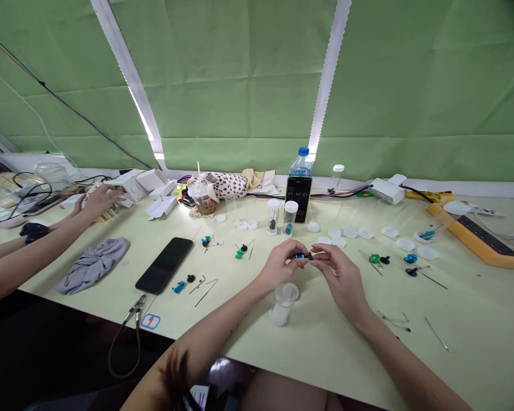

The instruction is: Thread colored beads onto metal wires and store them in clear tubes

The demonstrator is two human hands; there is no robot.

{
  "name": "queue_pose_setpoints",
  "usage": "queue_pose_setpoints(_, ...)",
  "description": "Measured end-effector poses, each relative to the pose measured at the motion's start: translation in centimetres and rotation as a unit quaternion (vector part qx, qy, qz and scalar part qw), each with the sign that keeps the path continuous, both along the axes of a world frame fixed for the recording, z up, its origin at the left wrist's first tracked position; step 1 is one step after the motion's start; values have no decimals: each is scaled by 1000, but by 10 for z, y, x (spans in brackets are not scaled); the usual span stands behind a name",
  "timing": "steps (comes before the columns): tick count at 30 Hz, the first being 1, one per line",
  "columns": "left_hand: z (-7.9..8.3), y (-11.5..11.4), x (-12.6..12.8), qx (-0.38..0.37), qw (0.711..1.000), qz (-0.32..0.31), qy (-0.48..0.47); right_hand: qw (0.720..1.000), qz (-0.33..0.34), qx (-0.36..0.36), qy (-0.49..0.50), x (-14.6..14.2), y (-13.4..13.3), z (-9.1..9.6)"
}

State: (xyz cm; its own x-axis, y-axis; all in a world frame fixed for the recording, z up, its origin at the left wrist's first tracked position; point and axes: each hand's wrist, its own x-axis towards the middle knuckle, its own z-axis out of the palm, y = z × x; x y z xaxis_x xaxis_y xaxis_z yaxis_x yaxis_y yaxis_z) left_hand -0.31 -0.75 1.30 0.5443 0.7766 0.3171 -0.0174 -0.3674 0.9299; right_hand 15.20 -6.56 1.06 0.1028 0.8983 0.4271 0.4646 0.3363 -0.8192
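My left hand [280,264] and my right hand [341,273] meet over the middle of the pale table [325,348]. Together they pinch a small blue and black part [302,256] between their fingertips. Just below my hands stands an open clear plastic vial [283,303]. Two more vials [273,217] with small parts inside stand further back, beside a phone showing a timer [298,198]. Small coloured parts and thin metal pins [245,249] lie scattered around.
A black phone [164,265] lies flat at the left, next to a grey cloth [93,264] and pliers [136,311]. White caps [352,232], a water bottle [300,163] and a yellow power strip [475,234] sit behind. Another person's hand [97,201] reaches among white boxes at far left.
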Motion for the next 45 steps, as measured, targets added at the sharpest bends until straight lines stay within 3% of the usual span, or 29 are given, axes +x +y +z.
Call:
queue_pose_setpoints(6, -1, 3, -2, -9, 1000, 2, 2, 998, 12, 45, -50, -1, -1, 2)
queue_pose_setpoints(21, 4, -4, -2, 55, 998, 34, -10, 999, -15, -7, 49, 0, -1, -1)
queue_pose_setpoints(45, 5, -4, -3, 69, 994, 82, 32, 997, -23, -36, 63, 1, -1, -4)
